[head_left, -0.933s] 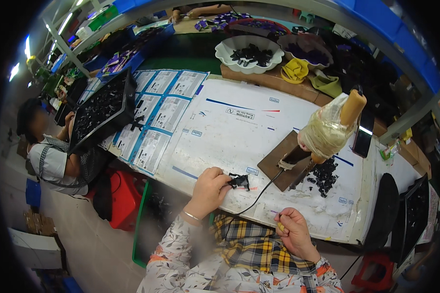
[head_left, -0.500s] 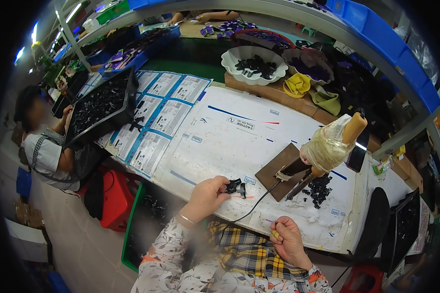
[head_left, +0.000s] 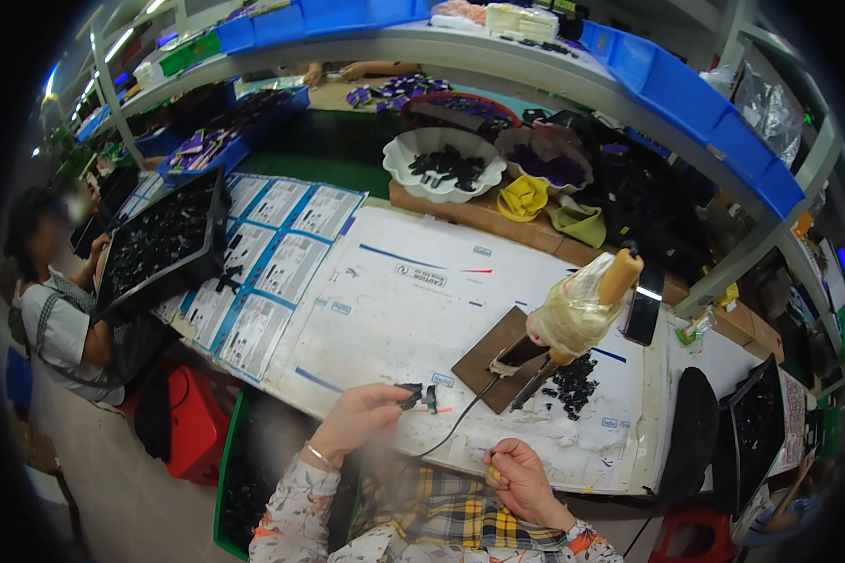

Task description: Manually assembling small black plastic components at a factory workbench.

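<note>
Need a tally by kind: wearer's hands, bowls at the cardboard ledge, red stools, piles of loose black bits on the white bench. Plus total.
Wearer's hands: 2 (left hand, right hand)
Bowls: 2 (white bowl, greyish bowl)
Red stools: 2 (left stool, right stool)
Pile of black bits: 1
Total: 7

the workbench (head_left: 376,328) has a scuffed white covering with blue and red marks. from its centre, blue-and-white printed sheets (head_left: 265,319) lie at ten o'clock. a brown base plate (head_left: 512,322) rests just off centre toward four, a loose heap of small black pieces (head_left: 573,387) just past it. a dark cable (head_left: 461,418) crosses at six. cardboard (head_left: 469,213) lines the far edge, around twelve.
</note>
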Tool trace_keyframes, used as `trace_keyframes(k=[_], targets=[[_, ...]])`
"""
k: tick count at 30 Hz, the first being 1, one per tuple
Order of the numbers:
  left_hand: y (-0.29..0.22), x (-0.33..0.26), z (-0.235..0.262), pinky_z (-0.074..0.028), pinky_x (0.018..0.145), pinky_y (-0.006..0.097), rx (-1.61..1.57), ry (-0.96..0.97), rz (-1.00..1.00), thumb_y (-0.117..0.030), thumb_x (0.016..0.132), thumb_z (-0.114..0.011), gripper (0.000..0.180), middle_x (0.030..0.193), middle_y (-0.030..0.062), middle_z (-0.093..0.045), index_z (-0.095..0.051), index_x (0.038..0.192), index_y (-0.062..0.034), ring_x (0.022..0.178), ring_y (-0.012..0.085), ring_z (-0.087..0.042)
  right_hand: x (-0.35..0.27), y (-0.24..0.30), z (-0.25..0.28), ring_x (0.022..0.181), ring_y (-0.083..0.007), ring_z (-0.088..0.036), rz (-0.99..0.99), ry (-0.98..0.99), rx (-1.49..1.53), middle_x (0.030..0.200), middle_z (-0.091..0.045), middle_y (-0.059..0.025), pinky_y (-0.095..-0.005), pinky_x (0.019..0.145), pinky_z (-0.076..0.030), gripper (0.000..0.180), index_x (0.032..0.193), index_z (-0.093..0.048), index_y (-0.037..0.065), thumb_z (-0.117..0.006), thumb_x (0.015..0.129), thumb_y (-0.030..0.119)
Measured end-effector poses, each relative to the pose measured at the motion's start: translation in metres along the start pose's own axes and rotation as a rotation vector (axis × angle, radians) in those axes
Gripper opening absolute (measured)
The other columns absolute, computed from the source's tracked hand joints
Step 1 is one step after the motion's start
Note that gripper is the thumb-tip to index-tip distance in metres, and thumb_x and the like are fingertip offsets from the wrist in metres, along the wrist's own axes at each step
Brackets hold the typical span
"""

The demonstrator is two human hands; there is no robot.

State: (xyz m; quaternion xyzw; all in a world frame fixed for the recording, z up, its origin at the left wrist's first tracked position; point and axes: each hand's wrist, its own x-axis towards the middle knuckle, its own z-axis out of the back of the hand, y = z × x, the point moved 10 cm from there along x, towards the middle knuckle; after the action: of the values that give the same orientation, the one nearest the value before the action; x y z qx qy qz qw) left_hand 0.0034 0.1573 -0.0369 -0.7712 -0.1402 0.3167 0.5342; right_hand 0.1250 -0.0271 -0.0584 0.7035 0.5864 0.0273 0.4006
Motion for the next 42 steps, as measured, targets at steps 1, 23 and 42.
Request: trace_keyframes(k=[1, 23, 42], targets=[[-0.001, 0.0, -0.004, -0.044, 0.052, 0.022, 0.003, 0.015, -0.013, 0.003, 0.076, -0.054, 0.022, 0.066, 0.006, -0.057, -0.058, 0.098, 0.0039, 0.055, 0.011, -0.053, 0.0, -0.001, -0.001, 0.05, -0.0054, -0.037, -0.013, 0.011, 0.002, 0.085, -0.059, -0.0112, -0.0185, 0.047, -0.03, 0.005, 0.089, -0.053, 0.003, -0.052, 0.084, 0.002], [0.009, -0.021, -0.107, -0.046, 0.052, 0.028, -0.419, 0.031, 0.043, 0.003, 0.08, -0.05, 0.01, 0.065, 0.008, -0.052, -0.053, 0.09, 0.0028, 0.054, 0.0146, -0.05, -0.007, 0.047, 0.002, 0.055, -0.0035, -0.044, 0.241, -0.011, -0.077, 0.081, -0.059, -0.0079, -0.0151, 0.047, -0.034, 0.014, 0.088, -0.05, 0.001, -0.053, 0.078, -0.008], [0.019, -0.015, -0.131, -0.048, 0.049, 0.025, -0.205, 0.071, 0.033, -0.001, 0.082, -0.054, 0.01, 0.069, 0.006, -0.056, -0.054, 0.09, 0.0041, 0.056, 0.0102, -0.052, -0.015, 0.045, 0.01, 0.058, -0.0013, -0.042, 0.267, 0.08, -0.276, 0.086, -0.059, -0.0038, -0.0146, 0.051, -0.035, 0.01, 0.094, -0.054, 0.003, -0.052, 0.084, 0.003]])
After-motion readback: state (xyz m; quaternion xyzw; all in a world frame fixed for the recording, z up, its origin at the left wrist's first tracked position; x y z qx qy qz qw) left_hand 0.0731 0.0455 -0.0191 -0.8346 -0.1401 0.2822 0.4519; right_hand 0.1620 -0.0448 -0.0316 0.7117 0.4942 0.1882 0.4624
